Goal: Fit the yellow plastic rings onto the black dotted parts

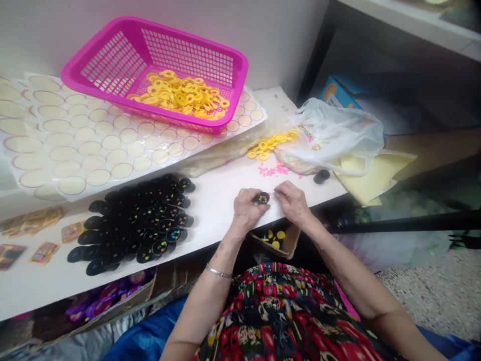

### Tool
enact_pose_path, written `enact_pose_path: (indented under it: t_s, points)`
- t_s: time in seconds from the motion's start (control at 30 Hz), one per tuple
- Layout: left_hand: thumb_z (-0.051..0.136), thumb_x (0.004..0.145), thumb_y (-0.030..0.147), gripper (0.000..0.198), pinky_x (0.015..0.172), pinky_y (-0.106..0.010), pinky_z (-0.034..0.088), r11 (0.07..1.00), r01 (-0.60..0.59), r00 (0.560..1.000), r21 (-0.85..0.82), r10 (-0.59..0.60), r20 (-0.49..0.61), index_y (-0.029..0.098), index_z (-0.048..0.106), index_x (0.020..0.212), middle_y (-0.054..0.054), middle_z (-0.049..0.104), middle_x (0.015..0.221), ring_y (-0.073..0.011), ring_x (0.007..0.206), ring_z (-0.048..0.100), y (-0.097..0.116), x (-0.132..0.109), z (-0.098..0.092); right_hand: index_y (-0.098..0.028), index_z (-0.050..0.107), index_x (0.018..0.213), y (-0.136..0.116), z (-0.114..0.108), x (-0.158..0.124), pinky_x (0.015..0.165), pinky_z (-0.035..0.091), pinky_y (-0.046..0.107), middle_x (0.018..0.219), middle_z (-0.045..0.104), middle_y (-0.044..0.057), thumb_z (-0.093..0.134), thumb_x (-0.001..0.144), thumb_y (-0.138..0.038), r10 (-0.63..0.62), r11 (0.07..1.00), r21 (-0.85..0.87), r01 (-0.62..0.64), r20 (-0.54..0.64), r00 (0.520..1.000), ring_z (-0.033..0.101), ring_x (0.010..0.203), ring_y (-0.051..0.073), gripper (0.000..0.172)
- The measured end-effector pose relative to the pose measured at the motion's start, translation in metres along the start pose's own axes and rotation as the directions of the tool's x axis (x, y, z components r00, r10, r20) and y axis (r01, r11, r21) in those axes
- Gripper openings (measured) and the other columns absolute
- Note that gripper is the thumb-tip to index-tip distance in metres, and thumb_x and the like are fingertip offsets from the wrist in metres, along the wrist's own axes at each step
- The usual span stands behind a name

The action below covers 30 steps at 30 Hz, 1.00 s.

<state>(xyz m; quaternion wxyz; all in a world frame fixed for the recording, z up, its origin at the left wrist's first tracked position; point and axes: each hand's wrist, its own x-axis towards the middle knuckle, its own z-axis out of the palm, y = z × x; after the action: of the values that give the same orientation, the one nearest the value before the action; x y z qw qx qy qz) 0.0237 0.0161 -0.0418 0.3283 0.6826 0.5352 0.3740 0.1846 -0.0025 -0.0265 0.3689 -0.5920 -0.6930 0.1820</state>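
Observation:
My left hand (245, 209) is wrapped round a small black cup (263, 198) with bits of several colours inside, its mouth facing up. Close to its right, my right hand (293, 203) has thumb and fingers pinched together; what they hold, if anything, is too small to make out. Tiny pink beads (274, 169) lie scattered on the white table (212, 200) just beyond both hands. Behind the beads is a small pile of yellow ring-shaped pieces (268, 145). A single black cup (321, 176) lies to the right of my right hand.
Many similar black cups (141, 220) stand packed together at left, beside picture cards (45, 251). A pink basket (238, 85) of yellow pieces rests on sticker sheets (95, 155). A clear plastic bag (338, 130) is at right. Below the table edge sits a cardboard box (289, 245).

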Motion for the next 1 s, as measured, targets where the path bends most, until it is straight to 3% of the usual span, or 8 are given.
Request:
enact_pose_path:
  t_s: [0.17,0.4,0.47,0.6,0.67,0.83,1.0]
  points:
    - [0.071,0.054,0.016,0.025,0.071,-0.029,0.047,0.999,0.034,0.998,0.015,-0.033,-0.045,0.021,0.067,0.078,0.001,0.063,0.075,-0.0162,0.076,0.055,0.004,0.0,-0.001,-0.02,0.061,0.076,0.0,0.006,0.013,0.069,0.039,0.027,0.079,0.053,0.003,0.052,0.079,-0.019,0.007,0.982,-0.189,0.022,0.15,0.989,0.051,0.08,0.017,0.01]
    - [0.071,0.053,0.017,0.028,0.071,-0.03,0.047,0.998,0.057,0.998,0.026,-0.056,-0.036,0.021,0.067,0.08,0.0,0.062,0.075,-0.0164,0.075,0.055,0.004,0.0,-0.001,-0.017,0.06,0.079,-0.015,-0.001,0.017,0.068,0.036,0.027,0.084,0.058,0.007,0.039,0.085,-0.016,0.028,0.899,-0.429,0.086,0.253,0.967,0.051,0.081,0.018,0.022]
    - [0.071,0.054,0.017,0.028,0.072,-0.03,0.047,0.998,0.049,0.998,0.025,-0.048,-0.032,0.021,0.068,0.081,0.0,0.062,0.076,-0.0168,0.077,0.055,0.004,0.0,-0.001,-0.016,0.06,0.081,-0.018,-0.005,0.021,0.065,0.036,0.028,0.086,0.06,0.008,0.04,0.084,-0.018,0.116,0.887,-0.462,0.025,0.274,0.955,0.053,0.079,0.019,0.021]
    - [0.072,0.054,0.017,0.027,0.072,-0.031,0.047,0.999,0.035,0.999,0.015,-0.035,-0.029,0.021,0.067,0.08,0.0,0.063,0.077,-0.0171,0.078,0.055,0.005,0.0,0.0,-0.018,0.064,0.077,-0.014,-0.01,0.035,0.064,0.037,0.027,0.082,0.065,0.006,0.048,0.077,-0.021,0.385,0.867,-0.429,-0.255,0.249,0.889,0.058,0.077,0.019,0.016]
    - [0.072,0.053,0.017,0.028,0.071,-0.03,0.047,0.999,0.035,0.999,0.018,-0.034,-0.03,0.021,0.067,0.08,0.0,0.063,0.076,-0.017,0.077,0.055,0.005,0.0,0.0,-0.018,0.065,0.073,-0.008,-0.011,0.041,0.066,0.038,0.025,0.078,0.066,0.005,0.052,0.073,-0.02,0.435,0.866,-0.373,-0.332,0.237,0.869,0.058,0.077,0.018,0.013]
    - [0.072,0.054,0.017,0.029,0.071,-0.03,0.047,0.999,0.021,1.0,0.032,-0.021,-0.024,0.021,0.067,0.082,0.0,0.064,0.078,-0.017,0.078,0.054,0.003,0.0,0.0,-0.017,0.065,0.073,0.001,-0.01,0.035,0.069,0.039,0.025,0.077,0.064,0.004,0.051,0.076,-0.021,0.281,0.938,-0.27,-0.218,0.226,0.933,0.057,0.076,0.016,0.014]
    - [0.071,0.054,0.018,0.028,0.073,-0.031,0.047,0.999,0.021,1.0,0.05,-0.02,-0.016,0.021,0.067,0.082,0.0,0.065,0.08,-0.0177,0.08,0.054,0.004,0.001,0.0,-0.018,0.062,0.075,-0.004,-0.005,0.016,0.062,0.037,0.027,0.082,0.058,0.005,0.049,0.078,-0.018,0.126,0.942,-0.329,-0.062,0.178,0.976,0.053,0.071,0.016,0.013]
